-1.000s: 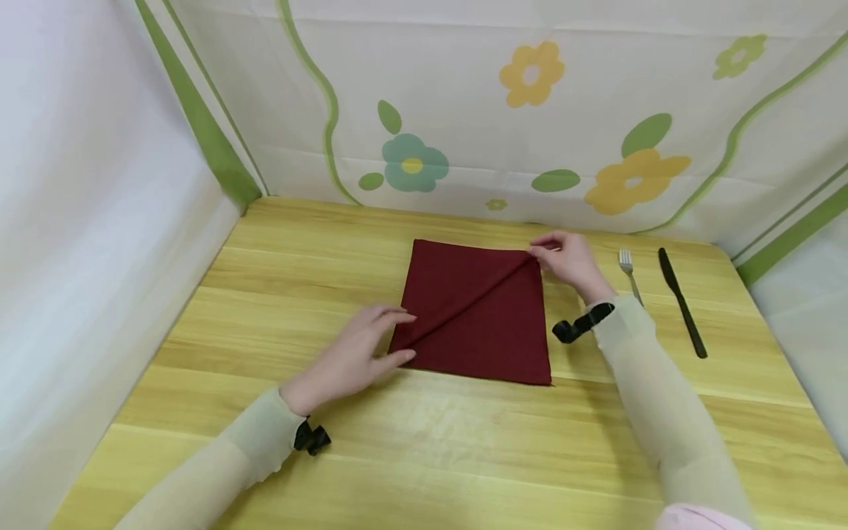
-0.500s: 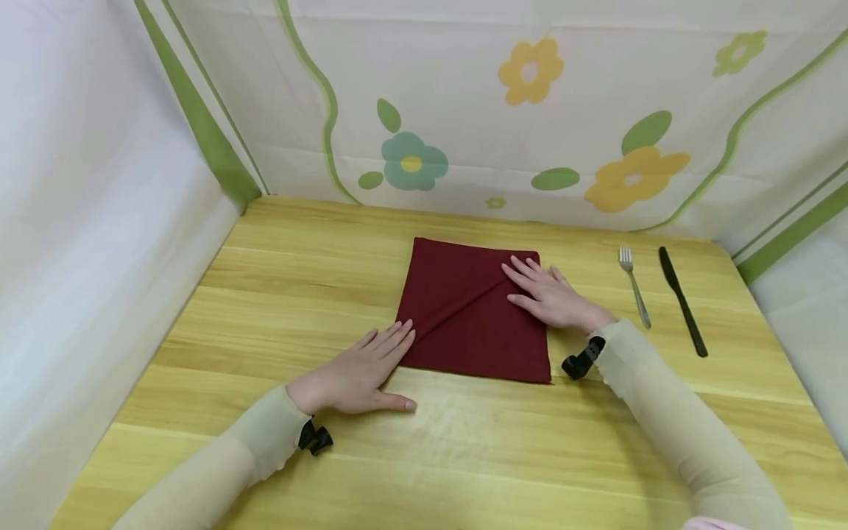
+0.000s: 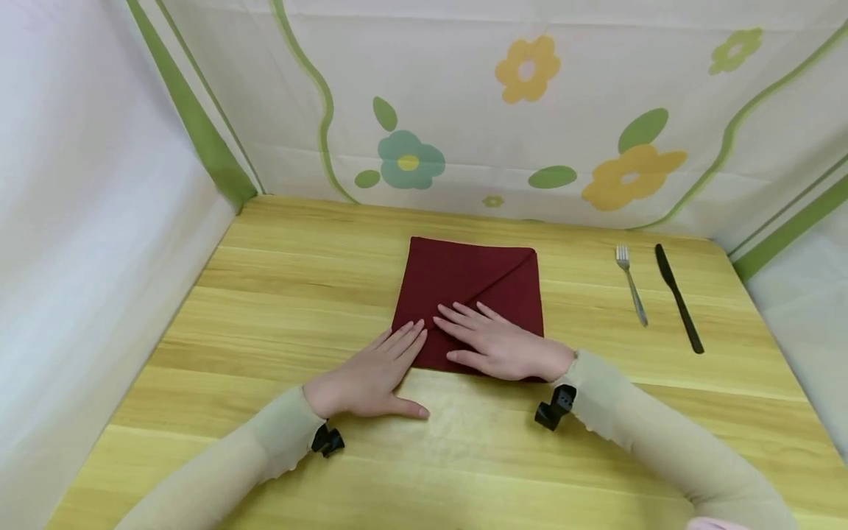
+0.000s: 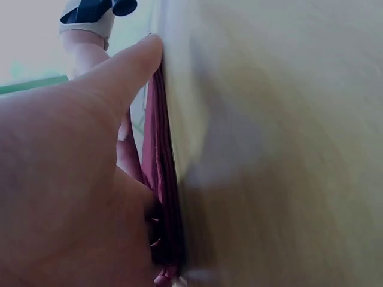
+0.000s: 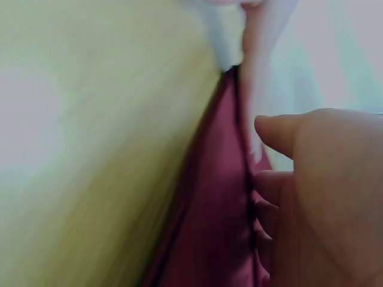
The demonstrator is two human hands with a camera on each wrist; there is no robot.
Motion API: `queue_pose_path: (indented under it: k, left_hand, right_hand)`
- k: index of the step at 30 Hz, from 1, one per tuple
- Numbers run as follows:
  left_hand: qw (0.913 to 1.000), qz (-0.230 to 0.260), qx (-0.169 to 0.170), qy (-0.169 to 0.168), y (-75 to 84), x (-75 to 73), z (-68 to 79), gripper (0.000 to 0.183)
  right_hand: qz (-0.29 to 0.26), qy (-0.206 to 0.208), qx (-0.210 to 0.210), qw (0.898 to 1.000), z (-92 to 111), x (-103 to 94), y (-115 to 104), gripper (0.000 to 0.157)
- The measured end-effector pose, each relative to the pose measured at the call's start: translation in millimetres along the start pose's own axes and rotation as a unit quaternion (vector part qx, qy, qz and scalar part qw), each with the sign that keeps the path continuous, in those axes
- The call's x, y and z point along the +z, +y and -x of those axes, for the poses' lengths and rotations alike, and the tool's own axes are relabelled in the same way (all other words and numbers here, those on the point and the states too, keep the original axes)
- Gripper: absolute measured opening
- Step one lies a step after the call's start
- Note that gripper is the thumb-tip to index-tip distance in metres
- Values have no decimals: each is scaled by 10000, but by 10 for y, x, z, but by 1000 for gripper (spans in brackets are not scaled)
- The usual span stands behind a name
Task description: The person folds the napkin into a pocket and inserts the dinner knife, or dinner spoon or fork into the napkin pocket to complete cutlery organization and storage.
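A dark red cloth napkin (image 3: 457, 269), folded into a square with a diagonal fold across its top, lies on the wooden table. My left hand (image 3: 374, 372) rests with straight fingers on its near left corner, thumb stretched out over the wood. Flat over the front part of the cloth lies my right hand (image 3: 493, 344), its fingers spread and pointing left along the diagonal. In the left wrist view the stacked layers of the napkin (image 4: 158, 143) show edge-on beside the palm. The right wrist view has the napkin (image 5: 215, 197) under the right fingers.
To the right of the napkin lie a silver fork (image 3: 631, 283) and a black knife (image 3: 679, 298), side by side. A white curtain with printed flowers (image 3: 464, 88) hangs along the table's back edge, and pale cloth (image 3: 99, 221) encloses the sides.
My right hand first pinched the far right corner, then let go, flattened on the cloth and slid along the diagonal toward the left hand. My left hand flattened onto the near left corner.
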State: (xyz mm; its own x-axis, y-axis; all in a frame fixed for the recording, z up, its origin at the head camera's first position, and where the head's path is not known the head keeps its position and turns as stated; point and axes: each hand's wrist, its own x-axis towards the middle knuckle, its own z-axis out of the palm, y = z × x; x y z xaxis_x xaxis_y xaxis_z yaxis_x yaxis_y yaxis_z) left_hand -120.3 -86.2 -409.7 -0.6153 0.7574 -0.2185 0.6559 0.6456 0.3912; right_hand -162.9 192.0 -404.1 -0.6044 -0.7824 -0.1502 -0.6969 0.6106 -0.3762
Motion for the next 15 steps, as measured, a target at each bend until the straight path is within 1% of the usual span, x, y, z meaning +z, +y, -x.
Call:
queue_pose_path:
  k: [2,4,6,9,12,15]
  left_hand:
    - [10000,-36,14,-26,-10,3,-1,113]
    - [10000,4,52,-23,-18,-3,2,114]
    - [10000,38,79,-35,-25,-10,5,115]
    - [9999,64,84,-79,-27,-27,19,116]
    - [9999,54,80,-141,-28,-35,35,115]
    - [9998,67,92,-156,-38,-27,44,114]
  right_hand:
    - [72,21,92,9999,2,19,44,63]
    - [73,107,237,9996,16,11,138,63]
    - [1,225,415,9989,40,6,276,64]
    - [-120,387,794,9960,94,-42,503,66]
    - [-207,531,1234,9907,170,-116,735,68]
    - [-281,687,1582,9846,256,-187,958,70]
